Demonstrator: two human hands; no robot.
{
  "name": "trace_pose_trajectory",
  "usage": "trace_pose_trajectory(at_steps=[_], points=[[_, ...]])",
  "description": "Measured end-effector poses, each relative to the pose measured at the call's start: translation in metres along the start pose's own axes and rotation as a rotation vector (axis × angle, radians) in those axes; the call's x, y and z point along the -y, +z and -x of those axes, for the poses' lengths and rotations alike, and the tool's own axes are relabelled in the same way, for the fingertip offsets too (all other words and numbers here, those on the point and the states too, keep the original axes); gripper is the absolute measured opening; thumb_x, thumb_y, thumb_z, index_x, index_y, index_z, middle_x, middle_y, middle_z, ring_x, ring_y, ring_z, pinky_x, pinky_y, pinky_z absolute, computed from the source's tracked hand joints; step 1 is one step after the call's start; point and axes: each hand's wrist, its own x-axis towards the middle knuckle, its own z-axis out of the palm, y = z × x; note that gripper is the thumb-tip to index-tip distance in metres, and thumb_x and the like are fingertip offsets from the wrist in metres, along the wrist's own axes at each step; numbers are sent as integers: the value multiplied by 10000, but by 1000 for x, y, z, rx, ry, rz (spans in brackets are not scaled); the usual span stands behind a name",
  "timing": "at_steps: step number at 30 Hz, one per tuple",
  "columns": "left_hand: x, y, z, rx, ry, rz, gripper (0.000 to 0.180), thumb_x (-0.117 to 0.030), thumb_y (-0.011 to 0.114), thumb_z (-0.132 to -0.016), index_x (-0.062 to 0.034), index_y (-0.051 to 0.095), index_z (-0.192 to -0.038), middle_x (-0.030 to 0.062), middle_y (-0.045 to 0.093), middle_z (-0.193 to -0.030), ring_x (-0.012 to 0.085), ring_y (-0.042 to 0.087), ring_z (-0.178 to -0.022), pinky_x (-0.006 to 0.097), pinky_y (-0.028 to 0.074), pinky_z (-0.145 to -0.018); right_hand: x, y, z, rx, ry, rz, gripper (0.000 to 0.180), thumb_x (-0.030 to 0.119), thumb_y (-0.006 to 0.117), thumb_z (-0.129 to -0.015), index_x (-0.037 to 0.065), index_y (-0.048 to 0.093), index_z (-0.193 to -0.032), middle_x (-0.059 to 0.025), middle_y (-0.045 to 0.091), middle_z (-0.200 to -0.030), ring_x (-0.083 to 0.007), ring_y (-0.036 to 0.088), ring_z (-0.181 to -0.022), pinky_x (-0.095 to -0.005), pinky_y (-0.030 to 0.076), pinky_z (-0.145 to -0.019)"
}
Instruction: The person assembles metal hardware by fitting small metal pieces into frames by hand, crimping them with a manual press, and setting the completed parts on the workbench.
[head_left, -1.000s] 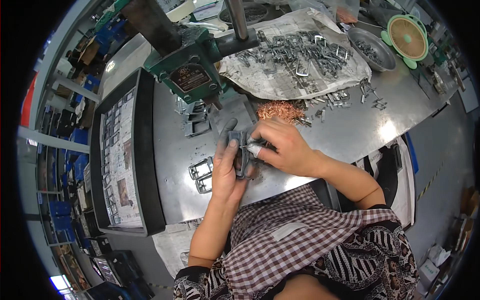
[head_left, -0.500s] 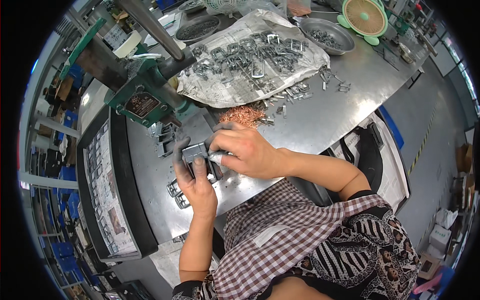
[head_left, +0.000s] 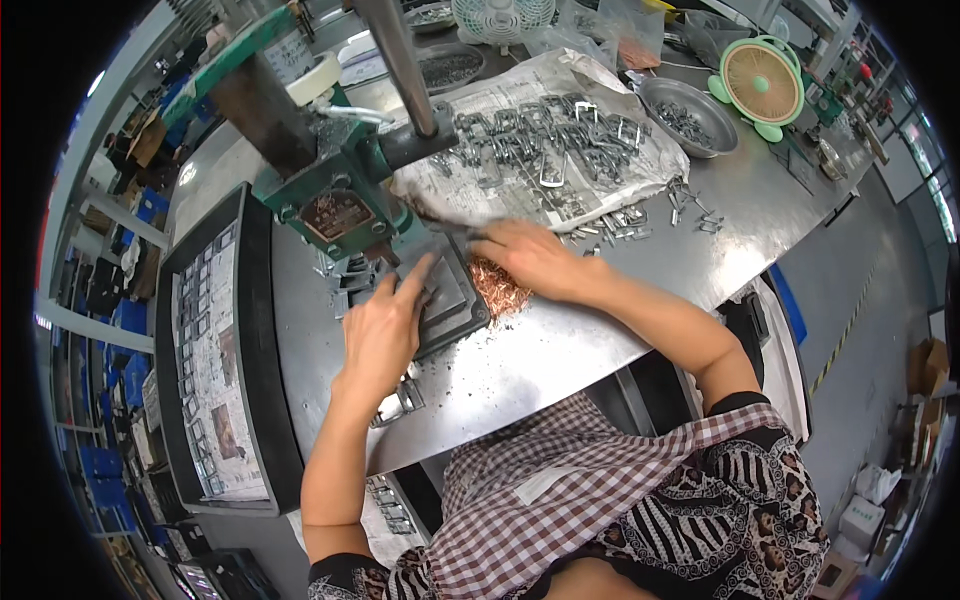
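My left hand (head_left: 383, 335) is at the green bench press (head_left: 330, 200), its fingers stretched out and apart over the flat metal base plate (head_left: 440, 292), close below the punch tip. A dark edge shows beside these fingertips, too little to name. My right hand (head_left: 528, 258) is at the right edge of the base plate, over the heap of small copper-coloured pieces (head_left: 497, 288). Motion smears its fingers, so their grip is hidden. Near my left wrist a few metal buckle frames (head_left: 402, 402) rest on the steel table.
Metal buckle frames (head_left: 550, 135) lie heaped on newspaper (head_left: 520, 205) behind the press. Loose metal pieces (head_left: 625, 222) lie beside it. A bowl of metal parts (head_left: 690, 118) and a green fan (head_left: 762, 85) stand at the back right. A black-rimmed tray (head_left: 262, 400) holds rows of frames.
My hands have parted; the dark grey block-like metal part between them no longer shows. The left reaches onto the press plate; the right has moved up and right to the copper-coloured heap. The view has shifted.
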Motion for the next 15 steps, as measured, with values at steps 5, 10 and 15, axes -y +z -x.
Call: trace_pose_trajectory(at_steps=[5,10,15], points=[[4,4,-5,-75,100,-51,445,-82,538,-797,-190,485,-1225,243,575,-976,367,599,-742,418,484,-619,-36,8,1,41,-27,360,221,121,501,-746,56,599,-934,-91,555,-896,-237,533,-889,-345,403,-760],[10,6,-2,-21,83,-99,456,-95,529,-809,-204,460,-1246,266,561,-1022,365,607,-738,421,495,-624,-8,-9,1,129,-57,415,150,118,507,-739,71,617,-829,-77,542,-863,-216,515,-872,-338,367,-774],[7,8,-4,3,103,-124,467,-93,523,-816,-204,437,-1261,236,557,-1052,362,607,-725,422,498,-619,4,-15,5,172,133,133,192,109,597,-705,39,597,-885,-106,546,-867,-278,531,-886,-382,411,-743]])
